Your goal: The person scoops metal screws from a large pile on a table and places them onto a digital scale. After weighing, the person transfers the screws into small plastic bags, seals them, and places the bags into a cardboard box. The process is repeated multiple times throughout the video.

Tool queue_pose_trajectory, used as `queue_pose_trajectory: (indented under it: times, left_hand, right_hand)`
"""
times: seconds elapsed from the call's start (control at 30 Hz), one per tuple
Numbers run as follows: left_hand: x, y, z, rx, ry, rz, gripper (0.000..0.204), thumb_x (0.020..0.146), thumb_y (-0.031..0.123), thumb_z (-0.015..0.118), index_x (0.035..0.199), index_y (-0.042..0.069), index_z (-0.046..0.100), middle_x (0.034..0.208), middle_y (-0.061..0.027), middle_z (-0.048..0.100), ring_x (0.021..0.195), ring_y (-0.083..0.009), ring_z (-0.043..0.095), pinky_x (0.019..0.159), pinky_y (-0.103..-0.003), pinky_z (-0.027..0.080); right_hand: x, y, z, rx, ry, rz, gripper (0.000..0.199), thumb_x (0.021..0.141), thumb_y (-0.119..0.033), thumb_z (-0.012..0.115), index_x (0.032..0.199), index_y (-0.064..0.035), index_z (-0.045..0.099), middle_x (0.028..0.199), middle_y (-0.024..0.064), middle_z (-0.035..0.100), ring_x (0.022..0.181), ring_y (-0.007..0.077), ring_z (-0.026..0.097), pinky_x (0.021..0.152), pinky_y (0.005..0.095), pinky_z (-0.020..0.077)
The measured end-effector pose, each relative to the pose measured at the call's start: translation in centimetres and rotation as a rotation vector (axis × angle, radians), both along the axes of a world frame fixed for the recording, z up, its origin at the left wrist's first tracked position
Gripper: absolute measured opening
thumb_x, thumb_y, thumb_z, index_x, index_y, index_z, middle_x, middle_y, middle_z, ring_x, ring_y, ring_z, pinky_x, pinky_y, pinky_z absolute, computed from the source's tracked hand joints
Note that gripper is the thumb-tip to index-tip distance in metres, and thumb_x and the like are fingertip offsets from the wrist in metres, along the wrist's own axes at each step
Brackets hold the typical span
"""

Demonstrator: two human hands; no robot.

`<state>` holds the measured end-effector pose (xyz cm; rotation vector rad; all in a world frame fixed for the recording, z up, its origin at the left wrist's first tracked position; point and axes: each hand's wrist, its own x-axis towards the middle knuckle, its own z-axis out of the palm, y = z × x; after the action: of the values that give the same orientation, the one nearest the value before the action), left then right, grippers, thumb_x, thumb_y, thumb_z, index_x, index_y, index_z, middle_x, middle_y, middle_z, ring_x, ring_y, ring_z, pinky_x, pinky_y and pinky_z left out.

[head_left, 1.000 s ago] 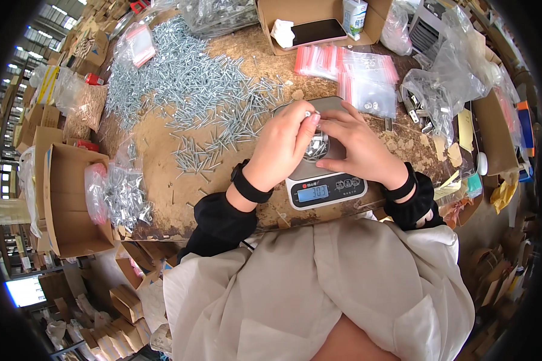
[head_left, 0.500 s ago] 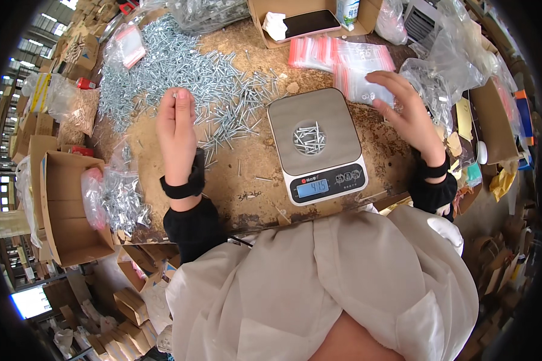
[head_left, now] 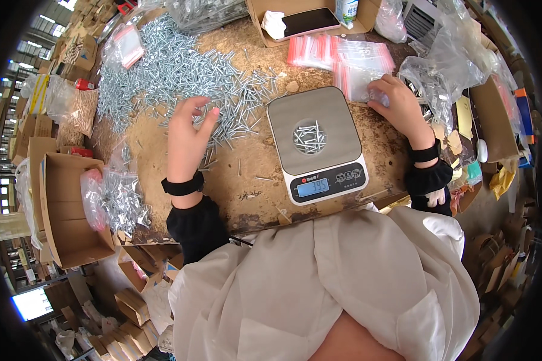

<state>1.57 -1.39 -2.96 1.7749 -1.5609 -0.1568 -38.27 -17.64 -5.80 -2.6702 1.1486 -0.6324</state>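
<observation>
My left hand (head_left: 190,135) is open at the near edge of a big pile of silvery screws (head_left: 162,72), its thumb apart from the curled fingers. No screw shows in it. My right hand (head_left: 400,108) is beyond the scale's right side, its thumb and fingers closing on the near corner of a clear zip bag (head_left: 361,81). That bag lies with a stack of red-edged zip bags (head_left: 311,53). Between my hands stands a kitchen scale (head_left: 283,156) with a lit display. A small heap of screws (head_left: 310,138) rests in a round dish on its plate.
An open cardboard box (head_left: 72,204) and filled clear bags (head_left: 125,201) are at the left. A phone (head_left: 310,24) leans in a box at the back. Crumpled plastic bags (head_left: 445,78) and another carton (head_left: 494,120) line the right side.
My left hand has gone from a pinch to spread fingers, shifting slightly right. My right hand has moved a little left and nearer, its fingers closing onto the bag. The scale's reading has dropped.
</observation>
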Motion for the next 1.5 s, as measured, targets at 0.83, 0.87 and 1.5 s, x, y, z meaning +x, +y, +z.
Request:
queue_pose_trajectory:
  times: [0.83,0.87,1.5]
  left_hand:
    - [-9.8,0.4,4.7,-0.104,-0.186,-0.354,0.015,0.083,0.014,0.077,0.086,0.002,0.068,0.091,-0.0105,0.064,0.086,-0.0287,0.06,0.078,-0.039,0.047]
    - [-11.0,0.0,4.3,-0.088,-0.208,-0.36,0.015,0.081,0.017,0.078,0.083,0.004,0.07,0.09,-0.008,0.064,0.087,-0.0286,0.06,0.078,-0.039,0.046]
    - [-8.5,-0.6,3.6,-0.224,0.154,-0.217,0.007,0.088,0.003,0.07,0.094,0.001,0.065,0.109,-0.01,0.065,0.106,-0.0217,0.059,0.098,-0.034,0.043]
  right_hand:
    - [0.4,0.8,0.2,-0.007,-0.112,-0.019,0.005,0.083,-0.01,0.068,0.085,-0.0048,0.069,0.08,0.0117,0.066,0.073,0.0324,0.065,0.065,0.0405,0.0505]
    - [0.4,0.8,0.2,-0.014,-0.119,-0.02,0.005,0.083,-0.01,0.068,0.084,-0.0048,0.069,0.08,0.0116,0.066,0.073,0.0324,0.065,0.065,0.0404,0.0506]
    - [-6.2,2.6,3.8,0.055,-0.229,-0.271,0.022,0.086,-0.009,0.069,0.109,-0.0047,0.067,0.092,0.011,0.065,0.077,0.0283,0.063,0.07,0.0369,0.0504]
